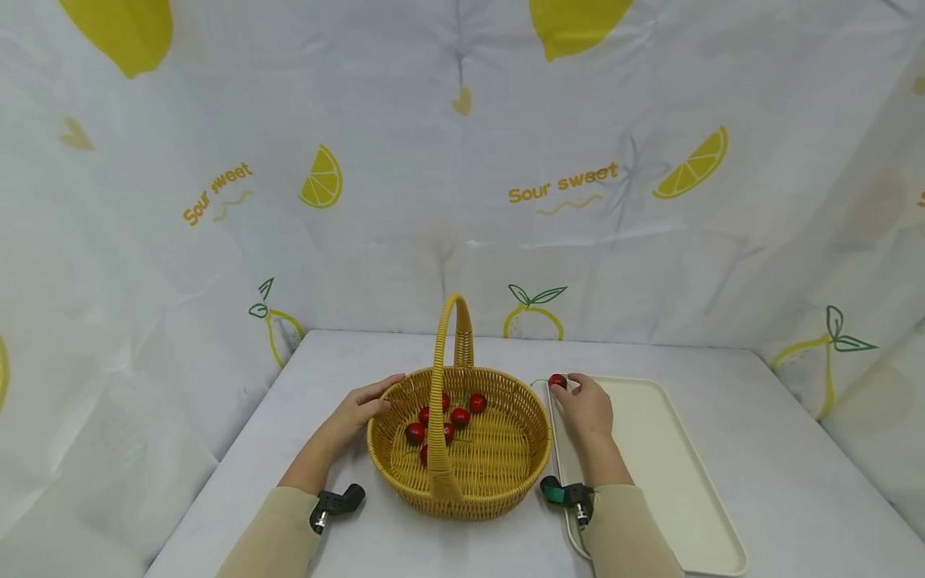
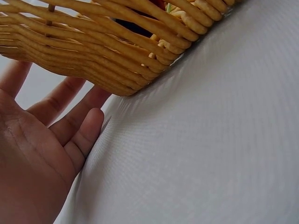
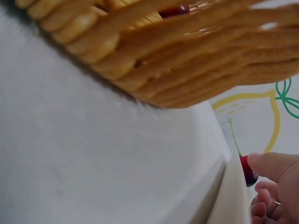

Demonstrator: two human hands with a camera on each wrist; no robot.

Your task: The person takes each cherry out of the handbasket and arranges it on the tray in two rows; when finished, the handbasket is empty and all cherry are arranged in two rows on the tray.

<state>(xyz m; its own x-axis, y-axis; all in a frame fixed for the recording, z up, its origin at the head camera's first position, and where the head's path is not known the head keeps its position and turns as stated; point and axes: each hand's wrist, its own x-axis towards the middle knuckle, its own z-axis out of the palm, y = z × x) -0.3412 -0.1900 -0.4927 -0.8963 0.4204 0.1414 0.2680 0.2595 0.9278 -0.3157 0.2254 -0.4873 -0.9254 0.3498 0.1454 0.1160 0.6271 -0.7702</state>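
A yellow wicker basket [image 1: 499, 502] with a tall arched handle stands in the middle of the table. Several dark red cherries [image 1: 460, 417] lie inside, mostly in its left half. My left hand [image 1: 361, 405] holds the basket's left rim, thumb over the edge and fingers along the outer wall. In the left wrist view those fingers [image 2: 51, 105] reach behind the woven side. My right hand [image 1: 588, 409] pinches a single cherry [image 1: 557, 380] between thumb and fingers over the tray's far left corner. Its thin green stem [image 3: 235, 137] points away from the hand.
A cream rectangular tray [image 1: 668, 474] lies right of the basket, under my right forearm. The white-covered table [image 1: 809, 474] extends beyond it on the right. Behind hangs a white cloth [image 1: 405, 160] printed with lemons.
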